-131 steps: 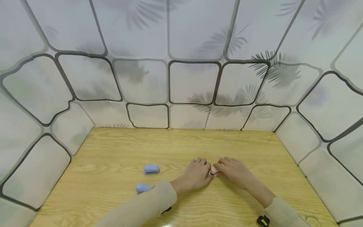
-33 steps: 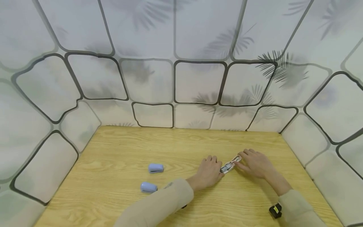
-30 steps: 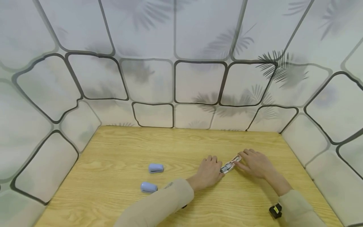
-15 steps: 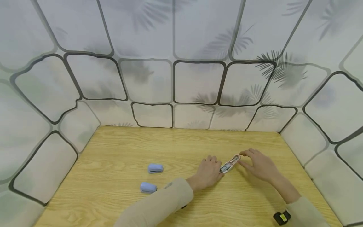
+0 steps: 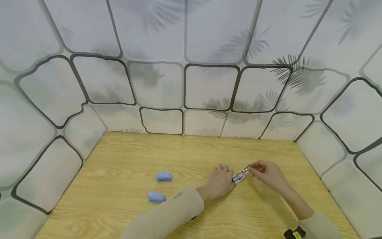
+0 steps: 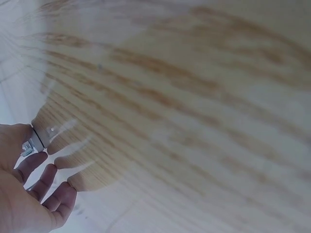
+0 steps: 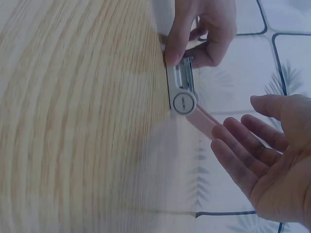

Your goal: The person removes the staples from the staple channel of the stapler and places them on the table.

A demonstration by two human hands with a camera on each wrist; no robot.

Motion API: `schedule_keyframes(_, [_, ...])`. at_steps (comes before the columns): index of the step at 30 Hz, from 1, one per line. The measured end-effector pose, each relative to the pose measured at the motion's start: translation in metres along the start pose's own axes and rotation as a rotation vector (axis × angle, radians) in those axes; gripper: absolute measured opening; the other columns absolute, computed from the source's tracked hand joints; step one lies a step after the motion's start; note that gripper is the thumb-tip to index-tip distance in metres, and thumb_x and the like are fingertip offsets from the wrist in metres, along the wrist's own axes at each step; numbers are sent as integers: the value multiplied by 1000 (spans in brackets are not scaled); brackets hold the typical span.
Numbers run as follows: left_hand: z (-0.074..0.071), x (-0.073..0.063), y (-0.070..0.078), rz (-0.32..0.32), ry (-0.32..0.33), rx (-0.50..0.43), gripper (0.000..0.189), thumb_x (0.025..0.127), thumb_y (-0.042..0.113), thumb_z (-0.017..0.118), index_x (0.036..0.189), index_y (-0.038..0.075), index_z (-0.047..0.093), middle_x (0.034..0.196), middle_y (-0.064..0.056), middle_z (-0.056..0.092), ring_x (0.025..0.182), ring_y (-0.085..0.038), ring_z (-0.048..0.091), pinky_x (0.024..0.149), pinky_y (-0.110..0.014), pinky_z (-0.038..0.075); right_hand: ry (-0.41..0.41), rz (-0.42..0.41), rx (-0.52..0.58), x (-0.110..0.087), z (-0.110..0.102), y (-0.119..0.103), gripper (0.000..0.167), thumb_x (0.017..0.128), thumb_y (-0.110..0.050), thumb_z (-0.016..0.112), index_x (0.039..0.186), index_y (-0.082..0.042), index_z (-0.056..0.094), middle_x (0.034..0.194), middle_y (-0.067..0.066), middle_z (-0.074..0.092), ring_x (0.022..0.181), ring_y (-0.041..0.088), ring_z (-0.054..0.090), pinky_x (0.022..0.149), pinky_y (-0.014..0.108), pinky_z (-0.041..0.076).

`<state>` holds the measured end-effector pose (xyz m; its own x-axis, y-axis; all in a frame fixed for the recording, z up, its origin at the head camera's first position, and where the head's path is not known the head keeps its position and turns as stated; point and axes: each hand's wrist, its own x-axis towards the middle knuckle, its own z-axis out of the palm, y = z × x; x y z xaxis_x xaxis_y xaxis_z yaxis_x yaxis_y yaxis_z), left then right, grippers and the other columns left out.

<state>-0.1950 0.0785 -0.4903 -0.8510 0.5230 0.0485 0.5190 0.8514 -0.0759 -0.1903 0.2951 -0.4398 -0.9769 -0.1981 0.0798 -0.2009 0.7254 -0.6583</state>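
A small pink-and-white stapler (image 5: 240, 176) lies swung open in the right half of the table, its metal staple channel showing in the head view. My left hand (image 5: 220, 181) pinches its near end between thumb and index finger; the right wrist view shows this grip on the white base (image 7: 180, 77) beside the metal. The pink arm (image 7: 203, 121) angles away from the round pivot. Fingertips of my right hand (image 7: 272, 160) are right at that arm's end, while the thumb stands apart from it. In the left wrist view, only the stapler's end (image 6: 41, 138) shows between the fingers.
Two light-blue staplers, an upper one (image 5: 164, 177) and a lower one (image 5: 156, 197), lie on the wooden table (image 5: 125, 159) to the left of my left hand. The lower one is close to my left sleeve (image 5: 170, 210). A patterned cloth wall (image 5: 206, 121) borders the table.
The stapler, mostly hidden between both hands at first, now lies swung open, farther right. My right hand has let go of its far end, drawn back, then come back to the arm; left hand keeps its grip.
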Motion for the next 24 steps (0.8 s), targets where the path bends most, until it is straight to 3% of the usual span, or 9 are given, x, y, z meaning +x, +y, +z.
schedule_keyframes(3, [1,1,0,-7,-1,-6,45,102,60,60,129,24,67,115,5,65,105,-11,59,84,-26,53,-50,67,150,1,4,-3,30,102,-22,71,116,5,74,102,20,79,83,25,78,69,32,65])
schedule_keyframes(7, [3,2,1,-11,-9,-10,45,102,60,60,128,24,67,115,4,65,105,-12,59,84,-27,53,-79,133,259,3,12,-5,31,101,-17,71,116,11,72,100,21,79,80,24,79,68,33,66])
schedule_keyframes(17, [3,3,1,-8,-9,-19,43,103,58,60,125,23,68,112,4,64,102,-12,57,84,-28,53,-139,277,362,3,34,-9,29,101,-13,70,113,14,73,88,14,81,73,16,76,63,30,64])
schedule_keyframes(24, [2,2,1,-12,-7,-13,42,103,58,60,125,24,68,113,4,64,104,-12,58,85,-28,53,-116,297,387,3,45,-6,26,100,-9,70,110,15,72,84,11,80,67,13,73,58,28,62])
